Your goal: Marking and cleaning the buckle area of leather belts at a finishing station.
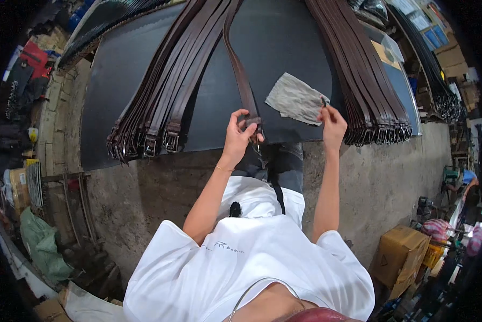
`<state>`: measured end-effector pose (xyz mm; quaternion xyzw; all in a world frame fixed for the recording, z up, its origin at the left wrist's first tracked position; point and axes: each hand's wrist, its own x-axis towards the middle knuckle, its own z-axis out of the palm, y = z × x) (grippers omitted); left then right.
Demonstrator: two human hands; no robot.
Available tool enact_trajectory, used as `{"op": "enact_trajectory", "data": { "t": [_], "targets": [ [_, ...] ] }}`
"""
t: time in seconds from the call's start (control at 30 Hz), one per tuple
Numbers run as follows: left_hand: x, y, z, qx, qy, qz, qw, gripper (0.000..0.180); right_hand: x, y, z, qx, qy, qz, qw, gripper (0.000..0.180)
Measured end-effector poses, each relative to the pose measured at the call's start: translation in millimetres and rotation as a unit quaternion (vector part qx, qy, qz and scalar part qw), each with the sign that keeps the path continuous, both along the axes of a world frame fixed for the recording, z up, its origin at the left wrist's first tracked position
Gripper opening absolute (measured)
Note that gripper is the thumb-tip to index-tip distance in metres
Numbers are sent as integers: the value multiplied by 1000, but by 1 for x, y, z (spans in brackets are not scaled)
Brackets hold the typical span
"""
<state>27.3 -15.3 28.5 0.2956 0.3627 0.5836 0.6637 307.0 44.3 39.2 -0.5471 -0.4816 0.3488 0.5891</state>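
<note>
Dark table (123,107); left hand (240,134) pinches belt (241,80), buckle hidden; right hand (333,126) pinches rag (297,99)

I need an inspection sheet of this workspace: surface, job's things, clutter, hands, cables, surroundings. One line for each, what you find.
Surface: dark sheet laid on a concrete floor.
Job's things: single brown belt runs down the middle of the sheet; grey cloth lies beside it.
Clutter: left belt row and right belt row, buckles toward the person.
Hands: left hand grips the single belt near its buckle end; right hand pinches the cloth's edge.
Cables: nothing seen on the sheet; a dark strap hangs at the person's chest.
Surroundings: cardboard box lower right, green bag lower left, more belts far right.
</note>
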Motion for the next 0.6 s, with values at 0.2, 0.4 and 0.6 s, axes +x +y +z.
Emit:
{"op": "enact_trajectory", "data": {
  "t": [0.2, 0.4, 0.6],
  "targets": [
    [-10, -26, -12, -41, 220, -7, 975, 39, 1, -85, -24, -83, 110, -68, 988, 22],
    [-13, -20, -5, 76, 509, -18, 857, 47, 35, -135, -61, -102, 184, -112, 971, 21],
    [-32, 23, -13, -8, 296, -32, 955, 38, 40, -115, -71, -74, 258, -81, 960, 18]
  ]
}}
